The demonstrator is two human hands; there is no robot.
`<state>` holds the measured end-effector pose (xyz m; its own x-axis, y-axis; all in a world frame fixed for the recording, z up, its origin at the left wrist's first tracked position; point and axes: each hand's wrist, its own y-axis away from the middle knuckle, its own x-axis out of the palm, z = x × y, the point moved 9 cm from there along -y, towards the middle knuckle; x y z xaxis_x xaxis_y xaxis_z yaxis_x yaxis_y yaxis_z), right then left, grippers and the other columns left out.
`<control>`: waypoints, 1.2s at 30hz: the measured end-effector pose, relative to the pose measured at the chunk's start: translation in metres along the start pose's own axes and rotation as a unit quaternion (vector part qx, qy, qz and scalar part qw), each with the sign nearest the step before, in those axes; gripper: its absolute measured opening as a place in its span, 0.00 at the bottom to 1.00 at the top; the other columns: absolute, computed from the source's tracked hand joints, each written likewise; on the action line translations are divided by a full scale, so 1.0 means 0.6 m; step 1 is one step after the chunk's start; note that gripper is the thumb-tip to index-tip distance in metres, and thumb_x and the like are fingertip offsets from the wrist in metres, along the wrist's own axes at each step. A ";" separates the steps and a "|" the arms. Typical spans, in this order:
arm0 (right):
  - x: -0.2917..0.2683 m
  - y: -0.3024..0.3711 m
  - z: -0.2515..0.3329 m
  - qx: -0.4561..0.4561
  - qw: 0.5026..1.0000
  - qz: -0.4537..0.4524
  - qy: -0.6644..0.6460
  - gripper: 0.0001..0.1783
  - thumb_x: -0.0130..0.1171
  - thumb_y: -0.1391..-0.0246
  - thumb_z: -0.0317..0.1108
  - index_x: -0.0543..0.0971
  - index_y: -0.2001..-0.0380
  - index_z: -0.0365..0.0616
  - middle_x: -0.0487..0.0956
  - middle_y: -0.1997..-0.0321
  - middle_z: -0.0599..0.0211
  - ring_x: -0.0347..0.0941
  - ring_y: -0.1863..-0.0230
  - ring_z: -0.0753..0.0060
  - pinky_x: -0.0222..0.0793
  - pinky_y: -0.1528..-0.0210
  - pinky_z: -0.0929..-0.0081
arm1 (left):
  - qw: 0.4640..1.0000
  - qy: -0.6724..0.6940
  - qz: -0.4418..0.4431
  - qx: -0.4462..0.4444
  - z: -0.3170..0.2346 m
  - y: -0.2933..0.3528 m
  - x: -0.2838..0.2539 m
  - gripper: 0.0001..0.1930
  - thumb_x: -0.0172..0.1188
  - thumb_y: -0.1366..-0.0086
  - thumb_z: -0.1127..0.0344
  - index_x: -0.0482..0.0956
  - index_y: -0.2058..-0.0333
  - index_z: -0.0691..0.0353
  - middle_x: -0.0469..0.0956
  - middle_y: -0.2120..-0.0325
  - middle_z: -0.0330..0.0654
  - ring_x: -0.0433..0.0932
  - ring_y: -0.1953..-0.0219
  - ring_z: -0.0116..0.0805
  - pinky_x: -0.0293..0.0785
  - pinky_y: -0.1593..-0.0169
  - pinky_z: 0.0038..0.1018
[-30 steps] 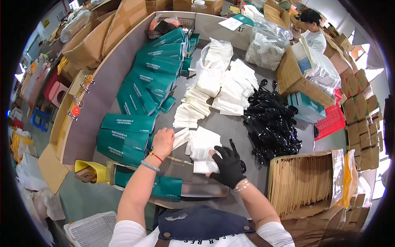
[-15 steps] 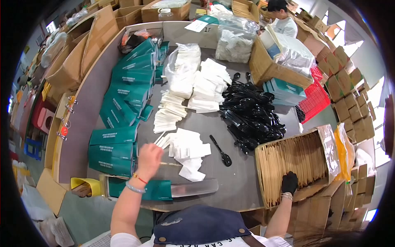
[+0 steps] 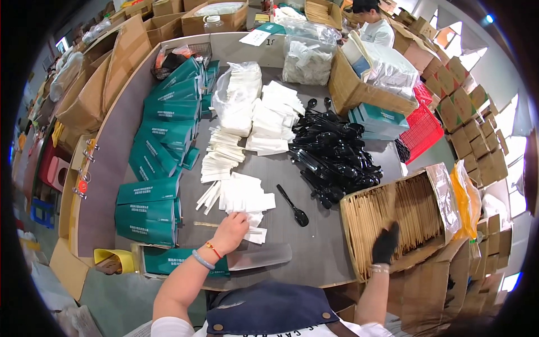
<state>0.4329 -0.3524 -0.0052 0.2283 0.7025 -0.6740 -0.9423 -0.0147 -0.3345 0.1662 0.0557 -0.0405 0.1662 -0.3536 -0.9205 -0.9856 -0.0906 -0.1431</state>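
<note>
My left hand (image 3: 231,231) is at the near edge of a pile of small white paper packets (image 3: 242,192). Its fingers are curled together over the packets; what they pinch, if anything, is hidden. A thin wooden stick (image 3: 204,224) on the table runs under that hand. Below my left wrist lies a green printed sleeve (image 3: 168,260) with a clear film end (image 3: 261,257). In a black glove, my right hand (image 3: 386,244) is over an open carton (image 3: 349,233) full of thin wooden sticks (image 3: 418,216); its fingers are smeared by motion.
A black plastic spoon (image 3: 293,205) lies right of the packets, near a heap of black spoons (image 3: 331,151). Green sleeves (image 3: 147,216) line the left side by the grey partition (image 3: 104,185). A carton (image 3: 359,84) and red basket (image 3: 421,132) stand far right. A person (image 3: 376,31) is behind.
My left hand has moved right, from beside the loose white packets onto the pile's near edge. My right hand has lifted slightly and blurred over the wooden sticks. The whole view has shifted a little.
</note>
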 end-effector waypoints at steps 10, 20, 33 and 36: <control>0.323 -0.084 0.398 -0.390 0.876 0.235 0.161 0.13 0.56 0.53 0.31 0.76 0.61 0.51 0.76 0.55 0.63 0.71 0.50 0.54 0.63 0.47 0.57 | 0.994 0.060 0.024 -0.093 0.011 0.017 -0.029 0.22 0.70 0.54 0.68 0.74 0.59 0.57 0.72 0.63 0.44 0.71 0.58 0.47 0.71 0.54 0.39; 0.311 0.058 0.386 -0.459 0.806 0.324 0.187 0.08 0.54 0.49 0.36 0.76 0.63 0.53 0.75 0.52 0.69 0.70 0.48 0.60 0.59 0.44 0.59 | 0.989 0.086 0.011 -0.117 0.018 0.038 -0.025 0.19 0.69 0.52 0.67 0.74 0.61 0.57 0.74 0.67 0.45 0.74 0.63 0.49 0.72 0.59 0.40; 0.174 0.115 0.315 -0.255 0.891 0.375 -0.004 0.10 0.53 0.44 0.32 0.75 0.58 0.47 0.77 0.59 0.55 0.74 0.58 0.47 0.71 0.59 0.56 | 0.983 0.157 0.019 -0.096 -0.078 0.100 -0.055 0.17 0.69 0.51 0.66 0.77 0.61 0.53 0.77 0.70 0.40 0.74 0.64 0.43 0.66 0.58 0.36; 0.165 0.152 0.276 -0.245 0.881 0.397 0.076 0.11 0.55 0.45 0.34 0.76 0.58 0.51 0.77 0.60 0.57 0.75 0.59 0.49 0.71 0.60 0.57 | 0.994 0.060 -0.033 -0.086 -0.091 0.105 -0.065 0.17 0.70 0.54 0.67 0.78 0.62 0.51 0.74 0.72 0.35 0.71 0.64 0.39 0.64 0.60 0.35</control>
<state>0.3293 -0.1663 0.0064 -0.3905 0.2287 -0.8918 -0.6084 -0.7911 0.0635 0.0995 0.0129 0.0063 0.2430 -0.4491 -0.8598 -0.9540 -0.2711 -0.1280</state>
